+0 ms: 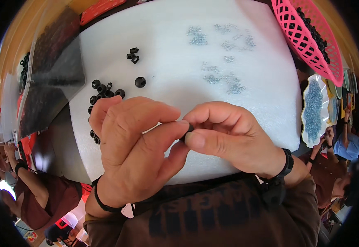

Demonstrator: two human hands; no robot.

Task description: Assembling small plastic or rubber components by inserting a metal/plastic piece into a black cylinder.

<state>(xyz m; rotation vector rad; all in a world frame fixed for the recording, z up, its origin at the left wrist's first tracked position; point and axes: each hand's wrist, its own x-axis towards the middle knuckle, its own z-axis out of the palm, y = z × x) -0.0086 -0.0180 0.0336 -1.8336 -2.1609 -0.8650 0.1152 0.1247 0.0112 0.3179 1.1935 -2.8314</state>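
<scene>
My left hand point(134, 142) and my right hand point(235, 136) meet over the near part of a white foam sheet point(159, 31). Between their thumbs and fingertips they pinch a small black part point(186, 134), mostly covered by the fingers, so its exact shape is hidden. Beyond my left hand lies a group of round black parts with holes point(101, 89), some of them partly behind that hand. One black ball-shaped part point(140, 82) sits apart from the group. Farther off, several small black connector-like pieces point(133, 55) lie together.
Tiny silvery metal pieces point(198, 36) are scattered in patches at the far right of the sheet. A pink mesh basket point(288, 29) holds black parts; below it stands a scalloped white dish point(324, 105) of tiny pieces. A clear plastic bin point(60, 74) overhangs the left side. Other people sit on both sides.
</scene>
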